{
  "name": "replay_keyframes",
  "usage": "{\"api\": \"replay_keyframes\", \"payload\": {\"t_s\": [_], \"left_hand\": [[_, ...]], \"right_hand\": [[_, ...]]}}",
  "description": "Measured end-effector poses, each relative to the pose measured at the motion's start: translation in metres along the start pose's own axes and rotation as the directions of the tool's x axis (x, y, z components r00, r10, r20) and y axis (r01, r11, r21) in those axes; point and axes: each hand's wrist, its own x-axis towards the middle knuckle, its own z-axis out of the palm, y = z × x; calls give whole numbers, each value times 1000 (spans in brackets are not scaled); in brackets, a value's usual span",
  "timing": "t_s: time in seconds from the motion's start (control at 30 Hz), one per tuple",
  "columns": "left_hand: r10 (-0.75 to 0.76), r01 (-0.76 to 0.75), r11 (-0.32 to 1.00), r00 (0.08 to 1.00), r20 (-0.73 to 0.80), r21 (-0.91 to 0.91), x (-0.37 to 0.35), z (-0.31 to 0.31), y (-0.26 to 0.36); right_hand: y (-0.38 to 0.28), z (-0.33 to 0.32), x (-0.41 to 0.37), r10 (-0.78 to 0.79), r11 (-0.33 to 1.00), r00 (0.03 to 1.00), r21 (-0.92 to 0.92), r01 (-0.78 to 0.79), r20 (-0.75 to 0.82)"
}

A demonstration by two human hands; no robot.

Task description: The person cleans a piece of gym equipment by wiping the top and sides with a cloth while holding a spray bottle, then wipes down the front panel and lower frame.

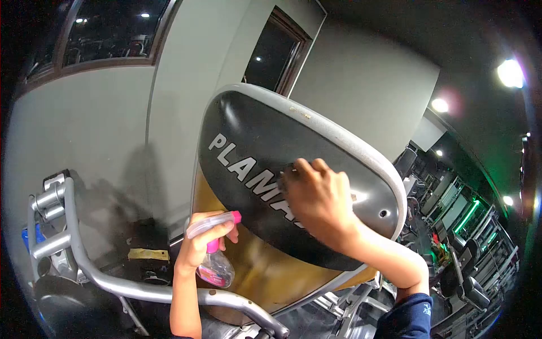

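Note:
My left hand (204, 240) is wrapped around the neck of a clear spray bottle (215, 272) with a pink nozzle and collar. The bottle hangs upright in front of the yellowish lower part of a large machine cover. On the cover's black panel (254, 127), silver raised letters (241, 167) begin with "PLAMA"; the rest is hidden behind my right hand and arm. Fingers curled, my right hand (320, 195) is at the panel over the lettering. A dark, cloth-like piece (287, 178) shows at its fingertips, mostly covered by the hand.
A grey tubular frame (135, 288) curves across the lower left, close to my left forearm. A yellow strip (148, 254) lies low by the wall. Behind the cover stand a grey wall (361, 85) and a window (274, 51). More gym machines (468, 277) fill the right side.

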Motion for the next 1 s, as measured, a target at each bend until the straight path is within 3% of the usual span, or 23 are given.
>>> {"api": "replay_keyframes", "payload": {"t_s": [0.03, 0.1, 0.23, 0.27, 0.37, 0.53, 0.63, 0.67, 0.77, 0.8, 0.9, 1.0], "left_hand": [[-3, 3, 1000, 1000, 0, 0, -1, -3, -2], [12, -12, 999, 1000, -6, 50, -2, -8, -5], [28, -28, 1000, 999, -37, -11, -6, -8, -6], [30, -30, 999, 999, -36, -10, -8, -8, -6], [28, -28, 999, 999, -18, 47, -15, -11, -6], [21, -21, 1000, 1000, 17, 21, -14, -11, -5], [29, -32, 998, 998, 48, 60, -8, -1, -4], [28, -31, 998, 998, 55, 61, -6, 2, -4], [16, -19, 999, 998, 66, 46, 0, 12, -6], [25, -29, 999, 995, 97, 39, 2, 14, -6], [14, -18, 1000, 990, 144, 24, 5, 21, -7], [-21, 15, 999, 987, 157, 35, 7, 26, -5]], "right_hand": [[-12, 7, -4, -38, 998, 999, -50, 37, -16], [-37, 30, -24, -190, 980, 963, -101, 173, -194], [-70, 52, -66, -381, 924, 925, -51, 380, 2], [-68, 54, -72, -372, 927, 925, -14, 374, 80], [-39, 34, -70, -352, 935, 936, 57, 350, 22], [-8, -2, -45, -8, 1000, 995, 27, 5, 97], [-21, 14, -64, -95, 994, 995, -57, 95, -5], [-28, 15, -75, -153, 985, 988, -79, 155, 31], [-37, 51, -112, -419, 908, 904, -34, 417, -86], [-32, 49, -112, -415, 910, 906, -38, 413, -90], [-16, 29, -105, -394, 919, 898, 111, 379, 194], [4, 2, -88, -281, 959, 960, -37, 281, 21]]}}
